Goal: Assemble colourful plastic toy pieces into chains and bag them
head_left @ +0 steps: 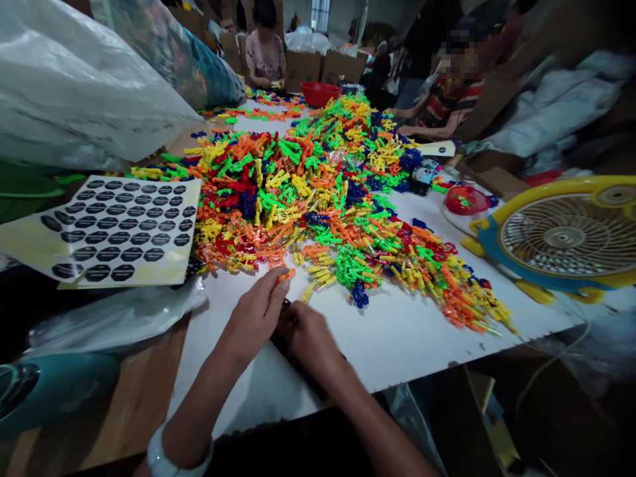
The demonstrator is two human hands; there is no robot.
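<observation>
My left hand (256, 311) is closed, with a small orange plastic piece (287, 275) showing past its fingertips. Close beside it, my right hand (312, 336) has its fingers curled together; whatever they hold is hidden. Beneath both hands a dark, flat object (304, 372) lies on the white table (377, 344), mostly covered by them. Just beyond my fingers spreads a big heap of small plastic pieces (298, 192) in orange, green, yellow, red and dark blue. Some at its near edge look like toys with clear tubes.
On the left are a sheet of black octagonal stickers (134, 222), a plastic bag (84, 79) and a teal container (64, 391). A yellow and blue fan (561, 235) stands right, near a small red basket (466, 200). A red basin (320, 94) sits farther back, where other people work.
</observation>
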